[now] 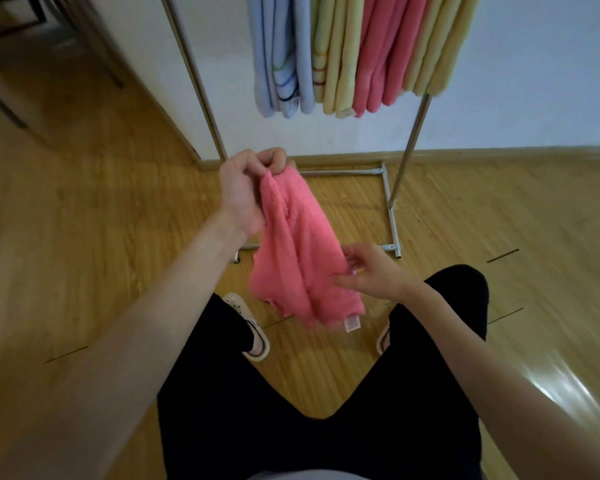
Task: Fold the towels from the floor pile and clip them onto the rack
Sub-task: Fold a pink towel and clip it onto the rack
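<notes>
- One pink towel (298, 251) is in the hands, hanging loose and crumpled in front of the person's black-trousered legs (326, 438), above the wooden floor (84, 237); a small white label (352, 323) shows at its lower edge.
- Two hands are in view. The left hand (246, 188) is raised, fingers curled tight, pinching the towel's top corner between thumb and fingertips.
- The right hand (371, 271) sits lower, at the towel's right edge, fingers loosely bent; it seems to pinch the cloth between thumb and forefinger, though motion blur makes the contact hard to judge.
- One metal rack (409, 143) stands against the white wall (534, 81), its base frame on the floor just beyond the towel.
- On the rack hang folded towels in four colour groups, left to right: blue towels (281, 64) with coloured stripes, yellow towels (333, 64), pink hanging towels (381, 57), and a second set of yellow (437, 46). The folds overlap, so an exact count per group cannot be told.
- Two light slip-on shoes (253, 327) show below the towel, the right one mostly hidden.
</notes>
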Tool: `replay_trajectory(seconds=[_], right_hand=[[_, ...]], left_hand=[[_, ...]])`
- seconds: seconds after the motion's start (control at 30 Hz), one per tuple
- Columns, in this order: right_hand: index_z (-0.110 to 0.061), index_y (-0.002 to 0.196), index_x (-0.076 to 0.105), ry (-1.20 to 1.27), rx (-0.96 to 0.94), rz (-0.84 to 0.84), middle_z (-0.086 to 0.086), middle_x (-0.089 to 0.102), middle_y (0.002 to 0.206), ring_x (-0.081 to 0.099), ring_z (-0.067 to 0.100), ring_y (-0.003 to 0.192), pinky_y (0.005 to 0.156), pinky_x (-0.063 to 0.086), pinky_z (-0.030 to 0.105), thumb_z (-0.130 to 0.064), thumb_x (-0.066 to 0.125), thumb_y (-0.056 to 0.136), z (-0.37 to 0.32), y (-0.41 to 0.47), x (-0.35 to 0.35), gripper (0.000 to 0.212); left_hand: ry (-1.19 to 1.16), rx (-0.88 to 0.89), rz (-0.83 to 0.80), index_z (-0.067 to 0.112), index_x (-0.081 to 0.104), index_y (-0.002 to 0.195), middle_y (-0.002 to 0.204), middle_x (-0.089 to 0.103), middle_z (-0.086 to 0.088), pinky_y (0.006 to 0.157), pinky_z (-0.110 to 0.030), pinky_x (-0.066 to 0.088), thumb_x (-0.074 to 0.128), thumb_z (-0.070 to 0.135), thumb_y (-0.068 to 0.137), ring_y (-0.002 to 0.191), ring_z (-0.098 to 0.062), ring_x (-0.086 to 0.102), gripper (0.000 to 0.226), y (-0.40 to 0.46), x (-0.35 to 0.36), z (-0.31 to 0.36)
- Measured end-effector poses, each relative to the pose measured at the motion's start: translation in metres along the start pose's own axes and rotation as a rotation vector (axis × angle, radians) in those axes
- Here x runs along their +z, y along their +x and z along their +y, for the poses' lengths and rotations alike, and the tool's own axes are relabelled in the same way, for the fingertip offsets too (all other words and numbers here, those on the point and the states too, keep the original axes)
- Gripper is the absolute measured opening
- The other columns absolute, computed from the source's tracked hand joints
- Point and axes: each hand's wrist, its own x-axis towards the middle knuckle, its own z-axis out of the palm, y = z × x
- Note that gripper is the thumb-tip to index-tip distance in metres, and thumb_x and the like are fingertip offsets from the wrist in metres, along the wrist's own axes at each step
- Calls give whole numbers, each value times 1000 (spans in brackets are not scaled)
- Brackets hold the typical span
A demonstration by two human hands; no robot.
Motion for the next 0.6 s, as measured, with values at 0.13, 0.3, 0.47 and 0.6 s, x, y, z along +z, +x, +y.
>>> replay_trajectory(seconds=[0.13,0.3,0.47,0.6], right_hand=[[-3,100,68,-51,25,-42,8,71,89,67,20,82,77,55,30,-42,71,73,6,-10,-8,48],[0,74,59,-31,78,-3,-2,56,65,53,5,60,60,42,17,-31,69,85,18,-23,-22,35],[1,77,51,-81,126,177,2,46,61,40,8,51,50,34,24,-33,53,95,13,-25,-28,39],[-1,77,49,-8,88,433,0,42,60,36,4,48,43,30,16,-26,44,99,-36,-21,-41,34]], left_hand=[[-37,64,79,16,24,60,63,17,0,55,-29,23,36,16,54,54,-16,19,14,0,-5,9],[-86,113,184,17,23,62,71,8,-3,60,-32,20,42,19,49,63,-20,10,23,-1,-16,20],[-135,133,259,16,25,59,61,16,-1,57,-30,22,39,17,48,58,-18,15,17,3,-17,22],[76,174,321,14,31,53,55,25,1,53,-29,20,44,10,47,54,-14,22,15,12,-18,21]])
